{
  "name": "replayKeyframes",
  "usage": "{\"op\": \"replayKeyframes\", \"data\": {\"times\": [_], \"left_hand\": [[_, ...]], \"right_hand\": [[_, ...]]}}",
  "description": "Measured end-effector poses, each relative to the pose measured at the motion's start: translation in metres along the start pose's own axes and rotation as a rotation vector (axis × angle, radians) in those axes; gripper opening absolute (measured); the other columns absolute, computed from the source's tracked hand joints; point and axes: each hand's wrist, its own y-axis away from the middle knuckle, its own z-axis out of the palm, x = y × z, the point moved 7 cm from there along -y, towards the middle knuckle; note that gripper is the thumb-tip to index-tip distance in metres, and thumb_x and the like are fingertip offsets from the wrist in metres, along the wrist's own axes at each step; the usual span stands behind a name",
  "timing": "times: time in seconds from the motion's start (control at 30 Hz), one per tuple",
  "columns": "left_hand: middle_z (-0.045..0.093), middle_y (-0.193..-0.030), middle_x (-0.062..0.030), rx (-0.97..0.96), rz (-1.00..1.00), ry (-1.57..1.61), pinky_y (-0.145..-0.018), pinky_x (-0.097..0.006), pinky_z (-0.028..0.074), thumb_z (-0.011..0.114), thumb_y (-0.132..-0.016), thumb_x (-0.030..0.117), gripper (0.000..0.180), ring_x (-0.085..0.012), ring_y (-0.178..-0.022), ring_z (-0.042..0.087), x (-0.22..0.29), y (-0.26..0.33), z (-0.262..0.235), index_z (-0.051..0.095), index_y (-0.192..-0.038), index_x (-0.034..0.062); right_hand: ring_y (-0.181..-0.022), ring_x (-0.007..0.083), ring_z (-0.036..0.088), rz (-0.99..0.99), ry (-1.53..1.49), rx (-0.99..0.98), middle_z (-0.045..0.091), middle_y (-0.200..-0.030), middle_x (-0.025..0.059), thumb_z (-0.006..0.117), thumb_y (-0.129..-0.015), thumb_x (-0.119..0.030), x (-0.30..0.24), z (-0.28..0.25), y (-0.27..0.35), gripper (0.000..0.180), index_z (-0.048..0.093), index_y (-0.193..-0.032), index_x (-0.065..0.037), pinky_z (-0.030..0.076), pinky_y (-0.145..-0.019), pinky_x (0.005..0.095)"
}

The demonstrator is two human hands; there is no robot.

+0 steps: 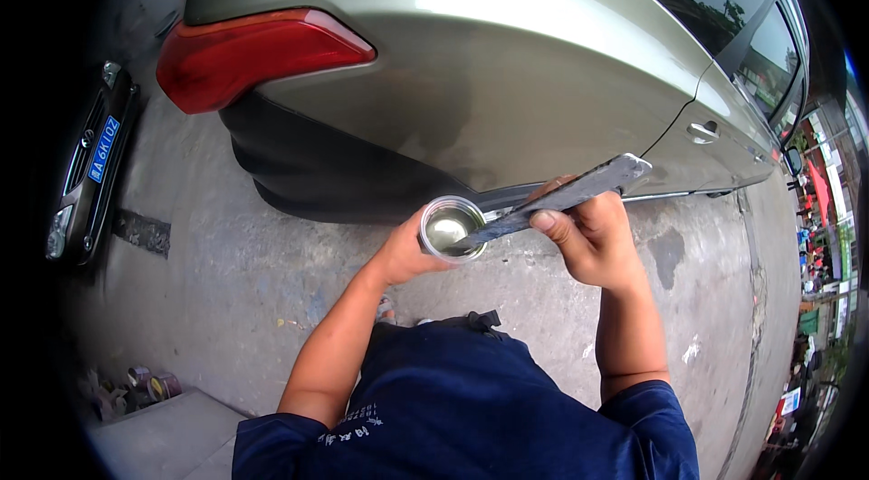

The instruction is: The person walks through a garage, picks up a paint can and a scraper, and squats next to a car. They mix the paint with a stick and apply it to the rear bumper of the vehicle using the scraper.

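My left hand is closed around a clear plastic cup in front of my waist. Pale, greenish-grey liquid shows inside it. Between the thumb and fingers of my right hand is a long, flat, dark stirring stick with whitish residue at its upper end. The stick slants down to the left, and its lower end reaches into the cup's mouth. How deep the tip sits in the liquid I cannot tell. Both hands are just short of the car's side.
A silver-beige car stands close ahead, with a red tail light, a dark bumper and a dull darker patch on its rear panel. Another car is at the far left. Cans lie at lower left on the concrete floor.
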Motion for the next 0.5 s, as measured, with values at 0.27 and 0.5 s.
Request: {"op": "replayKeyframes", "data": {"times": [0.27, 0.5], "left_hand": [[0.057, -0.125, -0.0054, -0.146, -0.067, 0.091, -0.102, -0.032, 0.038, 0.084, -0.06, 0.008, 0.08, -0.0153, -0.116, 0.051, -0.005, 0.0, 0.003, 0.047, -0.131, 0.0039], [0.058, -0.123, -0.0056, -0.063, -0.017, 0.05, -0.101, -0.033, 0.039, 0.085, -0.06, 0.011, 0.079, -0.0162, -0.116, 0.052, 0.002, -0.001, 0.0, 0.049, -0.13, 0.0045]], "right_hand": [[-0.073, 0.023, 0.063, -0.074, -0.058, -0.123, 0.064, -0.077, 0.0144, 0.066, -0.087, -0.012, -0.016, 0.023, -0.026, 0.019, 0.058, -0.095, 0.003, 0.051, -0.068, 0.0326], [-0.07, 0.0289, 0.062, 0.183, -0.174, 0.114, 0.063, -0.076, 0.0131, 0.067, -0.085, -0.013, 0.011, -0.007, -0.031, 0.016, 0.058, -0.086, 0.001, 0.049, -0.063, 0.0365]]}}
